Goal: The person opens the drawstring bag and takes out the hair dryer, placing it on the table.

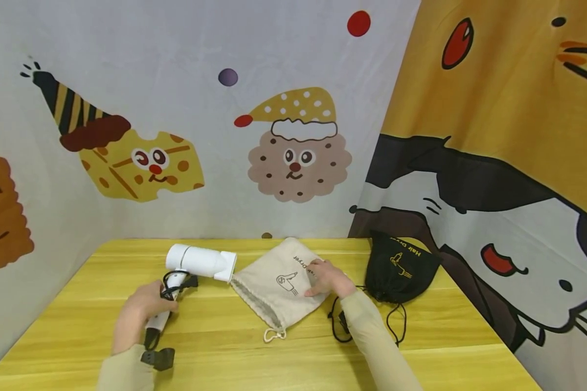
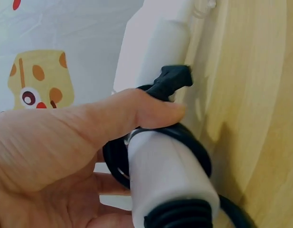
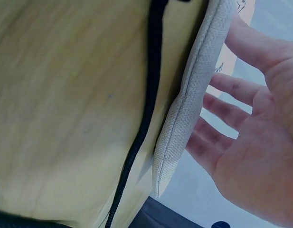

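A white hair dryer (image 1: 198, 262) lies on the left part of the table, its nozzle pointing right. My left hand (image 1: 144, 305) grips its handle (image 2: 167, 166), and the thumb lies across a black cord (image 2: 191, 142) wound around it. Close to the nozzle, a beige drawstring bag (image 1: 266, 285) lies flat with its mouth toward the lower left. Spread, slightly bent fingers of my right hand (image 1: 326, 278) rest on or just over the bag's right side; exact contact is hard to tell. The right wrist view shows the bag's edge (image 3: 184, 99) beside those fingers.
A black drawstring bag (image 1: 398, 277) stands at the right, its cords trailing on the wooden table (image 1: 235, 358). A black plug (image 1: 158, 358) hangs near my left sleeve. Behind the table hangs a printed curtain (image 1: 293, 49).
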Action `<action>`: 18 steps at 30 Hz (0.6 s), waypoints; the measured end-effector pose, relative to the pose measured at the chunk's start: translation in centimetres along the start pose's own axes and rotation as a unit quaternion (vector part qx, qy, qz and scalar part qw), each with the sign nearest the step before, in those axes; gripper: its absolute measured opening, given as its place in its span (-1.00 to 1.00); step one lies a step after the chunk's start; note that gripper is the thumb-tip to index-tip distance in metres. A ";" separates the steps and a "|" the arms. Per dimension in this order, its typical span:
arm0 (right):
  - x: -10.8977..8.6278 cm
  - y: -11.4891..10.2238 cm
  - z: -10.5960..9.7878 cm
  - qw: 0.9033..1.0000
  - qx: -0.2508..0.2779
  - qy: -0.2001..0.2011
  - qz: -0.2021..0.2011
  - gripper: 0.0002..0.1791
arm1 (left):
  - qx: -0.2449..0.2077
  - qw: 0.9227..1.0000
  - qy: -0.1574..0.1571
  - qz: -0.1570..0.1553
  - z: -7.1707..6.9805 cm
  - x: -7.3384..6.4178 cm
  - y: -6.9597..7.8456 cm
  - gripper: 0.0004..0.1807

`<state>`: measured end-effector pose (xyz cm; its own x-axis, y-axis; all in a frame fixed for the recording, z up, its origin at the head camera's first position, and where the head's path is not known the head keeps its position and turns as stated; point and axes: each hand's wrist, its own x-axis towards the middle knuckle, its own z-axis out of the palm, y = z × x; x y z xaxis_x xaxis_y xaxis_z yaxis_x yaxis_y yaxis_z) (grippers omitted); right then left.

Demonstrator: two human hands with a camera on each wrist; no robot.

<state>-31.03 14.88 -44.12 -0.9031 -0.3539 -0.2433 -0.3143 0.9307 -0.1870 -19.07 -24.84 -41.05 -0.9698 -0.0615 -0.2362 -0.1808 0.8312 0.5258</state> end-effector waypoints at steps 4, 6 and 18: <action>0.0 0.1 0.0 1.000 0.006 -0.011 -0.013 -0.16 | 0.007 1.000 0.029 -0.009 0.0 0.3 -0.5 -0.35; 0.0 0.0 0.0 0.999 0.006 -0.016 -0.027 -0.17 | 0.015 0.999 0.041 -0.017 -0.1 0.4 -0.7 -0.35; 0.2 -1.3 0.2 0.990 0.004 -0.045 -0.131 -0.15 | 0.030 0.992 0.089 -0.086 -0.5 0.4 -1.6 -0.38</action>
<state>-30.69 13.57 -44.14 -0.7613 -0.5902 -0.2686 -0.5318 0.8053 -0.2622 -19.21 -26.42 -41.57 -0.9397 -0.2979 -0.1680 -0.3419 0.8306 0.4396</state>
